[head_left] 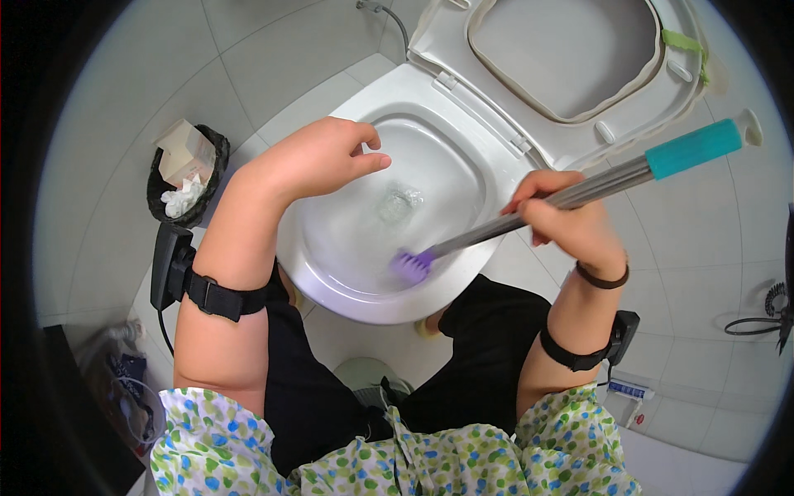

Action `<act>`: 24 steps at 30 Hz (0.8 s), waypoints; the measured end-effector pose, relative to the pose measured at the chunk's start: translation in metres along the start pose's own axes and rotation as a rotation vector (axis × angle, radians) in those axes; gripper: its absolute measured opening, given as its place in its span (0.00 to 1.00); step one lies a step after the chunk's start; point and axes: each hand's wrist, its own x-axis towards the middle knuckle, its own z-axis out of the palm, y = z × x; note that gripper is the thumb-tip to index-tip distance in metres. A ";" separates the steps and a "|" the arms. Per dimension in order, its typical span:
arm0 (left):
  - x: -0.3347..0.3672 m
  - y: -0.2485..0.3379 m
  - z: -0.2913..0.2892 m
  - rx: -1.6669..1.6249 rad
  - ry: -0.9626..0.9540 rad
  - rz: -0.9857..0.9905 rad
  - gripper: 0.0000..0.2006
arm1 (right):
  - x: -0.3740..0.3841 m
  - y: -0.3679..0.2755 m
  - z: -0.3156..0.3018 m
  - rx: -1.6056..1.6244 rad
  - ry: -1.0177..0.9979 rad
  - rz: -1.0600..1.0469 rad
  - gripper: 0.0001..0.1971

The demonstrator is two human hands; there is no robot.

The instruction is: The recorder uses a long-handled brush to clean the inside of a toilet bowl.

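Observation:
My right hand (pixel 575 221) is wrapped round the metal shaft of a toilet brush (pixel 475 235). The brush slants down to the left, its teal grip at the upper right. Its purple head (pixel 412 266) is inside the white toilet bowl (pixel 335 302), against the near inner wall, and its bristles are slightly blurred. Over the bowl's left side hangs my left hand (pixel 335 157), holding nothing. Its fingers bend loosely, with the thumb apart from them. A little water lies at the bottom of the bowl.
Behind the bowl, the toilet seat and lid (pixel 571 140) are raised, with a green strip (pixel 685 41) on the edge. To the left stands a black-lined bin (pixel 213 165) holding a carton (pixel 184 153) and crumpled tissue (pixel 184 197). A hose (pixel 389 15) runs along the back wall.

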 end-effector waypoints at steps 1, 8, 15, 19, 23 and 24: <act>0.000 0.001 -0.001 -0.001 -0.006 -0.012 0.19 | -0.001 0.004 -0.004 0.000 0.000 0.001 0.05; 0.005 -0.001 0.000 0.044 -0.005 -0.070 0.19 | 0.018 0.045 -0.002 -0.013 0.225 -0.206 0.08; 0.004 -0.004 0.001 0.054 0.029 -0.049 0.19 | 0.016 0.030 0.009 -0.175 -0.046 -0.091 0.06; 0.007 -0.005 0.000 0.067 0.018 -0.066 0.19 | 0.030 0.042 0.033 0.018 -0.164 -0.160 0.07; 0.014 0.002 -0.001 0.059 0.004 -0.073 0.20 | 0.058 0.065 0.073 0.103 0.010 -0.148 0.07; 0.013 0.001 -0.002 0.069 0.004 -0.073 0.20 | 0.062 0.067 0.081 -0.006 0.105 -0.148 0.08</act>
